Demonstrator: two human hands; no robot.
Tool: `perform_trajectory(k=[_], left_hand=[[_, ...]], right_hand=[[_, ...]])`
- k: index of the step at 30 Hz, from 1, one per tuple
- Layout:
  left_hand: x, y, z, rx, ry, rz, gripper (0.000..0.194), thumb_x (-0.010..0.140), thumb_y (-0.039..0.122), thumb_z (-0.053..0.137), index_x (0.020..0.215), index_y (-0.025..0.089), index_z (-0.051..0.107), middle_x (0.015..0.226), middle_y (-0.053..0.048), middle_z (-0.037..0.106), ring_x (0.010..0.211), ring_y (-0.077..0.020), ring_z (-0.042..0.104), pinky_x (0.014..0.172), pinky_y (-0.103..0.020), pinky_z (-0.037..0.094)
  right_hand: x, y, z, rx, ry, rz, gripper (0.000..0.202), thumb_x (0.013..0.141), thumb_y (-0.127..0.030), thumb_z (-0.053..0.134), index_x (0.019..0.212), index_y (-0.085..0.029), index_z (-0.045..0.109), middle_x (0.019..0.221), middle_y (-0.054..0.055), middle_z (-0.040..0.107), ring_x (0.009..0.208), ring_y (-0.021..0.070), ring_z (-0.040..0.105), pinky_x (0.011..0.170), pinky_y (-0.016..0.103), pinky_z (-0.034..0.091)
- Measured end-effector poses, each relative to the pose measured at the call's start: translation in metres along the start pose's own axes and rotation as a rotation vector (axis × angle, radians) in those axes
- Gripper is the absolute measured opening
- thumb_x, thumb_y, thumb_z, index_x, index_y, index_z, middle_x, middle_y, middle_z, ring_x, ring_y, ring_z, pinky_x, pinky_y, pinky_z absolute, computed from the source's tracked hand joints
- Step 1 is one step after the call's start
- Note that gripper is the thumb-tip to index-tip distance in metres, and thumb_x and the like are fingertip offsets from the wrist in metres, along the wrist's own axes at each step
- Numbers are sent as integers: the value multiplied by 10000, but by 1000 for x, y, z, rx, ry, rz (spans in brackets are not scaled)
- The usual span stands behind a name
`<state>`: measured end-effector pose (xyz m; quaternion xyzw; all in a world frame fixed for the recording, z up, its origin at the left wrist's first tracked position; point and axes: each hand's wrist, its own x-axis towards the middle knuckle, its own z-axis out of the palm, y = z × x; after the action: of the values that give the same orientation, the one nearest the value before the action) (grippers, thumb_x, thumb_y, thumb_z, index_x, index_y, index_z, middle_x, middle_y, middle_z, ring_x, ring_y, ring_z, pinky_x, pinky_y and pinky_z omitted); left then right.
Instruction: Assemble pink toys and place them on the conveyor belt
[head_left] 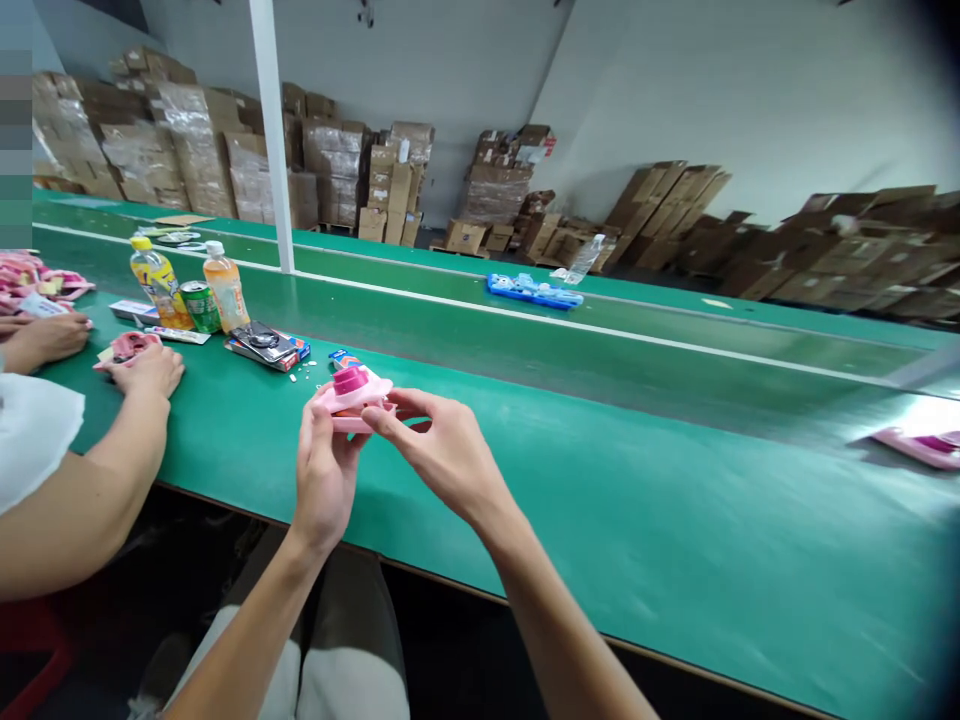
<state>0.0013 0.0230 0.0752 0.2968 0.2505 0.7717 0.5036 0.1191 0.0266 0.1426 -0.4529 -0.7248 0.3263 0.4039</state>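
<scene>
Above the green table I hold a pink plastic toy camera (358,393), with a darker pink round part standing up from its top. A gap runs between its upper and lower shells, and something orange-red shows inside. My left hand (326,470) grips it from the left, thumb on the near side. The fingers and thumb of my right hand (435,440) pinch its right end. The fingertips partly cover the toy's edges.
The green table (675,520) runs across. Bottles (226,288), a green can (199,306) and a phone-like black item (262,342) stand or lie at left. A co-worker's hands (146,372) hold another pink piece. A blue toy tray (534,291) lies on the far belt.
</scene>
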Motion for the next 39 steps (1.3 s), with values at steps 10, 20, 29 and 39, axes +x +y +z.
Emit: perform_trajectory(k=[10, 20, 29, 39], left_hand=[[4, -25, -4, -25, 104, 8, 398, 981, 520, 575, 1267, 245, 544, 1214, -68, 666, 1048, -171, 685, 871, -257, 543], [0, -42, -10, 18, 104, 44, 345, 979, 530, 566, 1191, 264, 507, 1081, -21, 594, 907, -123, 636, 779, -203, 533], [-9, -44, -25, 170, -56, -175, 199, 1026, 496, 451, 1151, 341, 456, 1184, -17, 624, 1117, -231, 667, 862, -359, 593], [3, -46, -50, 472, -222, -221, 403, 1048, 564, 317, 1337, 290, 380, 1517, -140, 430, 1356, -238, 533, 1146, -450, 439]], right_hand=[[-11, 42, 36, -45, 214, -189, 270, 1003, -385, 531, 1070, -196, 712, 1160, 106, 660, 1057, 203, 652, 827, 328, 582], [-23, 88, 58, -255, 393, -355, 212, 1025, -278, 497, 1018, -193, 691, 1269, 144, 688, 1190, 219, 648, 1002, 399, 551], [-31, 89, 54, 389, 477, 58, 298, 869, -465, 717, 975, -214, 597, 1171, 138, 728, 1114, 260, 696, 931, 419, 598], [-5, 78, 18, 223, -100, 163, 262, 853, -432, 714, 824, -230, 551, 866, 16, 688, 829, 188, 675, 805, 331, 598]])
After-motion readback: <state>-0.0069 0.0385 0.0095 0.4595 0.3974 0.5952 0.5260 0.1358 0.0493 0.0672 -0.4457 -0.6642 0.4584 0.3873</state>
